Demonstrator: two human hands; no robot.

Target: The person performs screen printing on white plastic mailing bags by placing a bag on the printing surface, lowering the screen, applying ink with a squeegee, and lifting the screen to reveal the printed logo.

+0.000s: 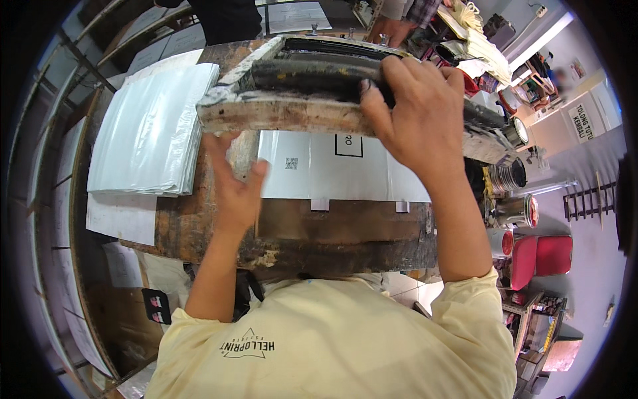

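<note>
A wooden screen-printing frame, stained with ink, is raised at its near side over the worktable. Inside it lies a dark squeegee, and my right hand is closed around its right part, thumb on the near side. Below the frame, a white printed sheet with a black box and a square code lies flat, two small pale tabs at its near edge. My left hand has its fingers apart beside the frame's near left corner and holds nothing. Its fingertips are partly hidden by the frame.
A thick stack of white glossy sheets lies left of the frame on the stained worktable. Drying racks stand along the left. Paint cans and a red chair are at the right. Other people stand beyond the table.
</note>
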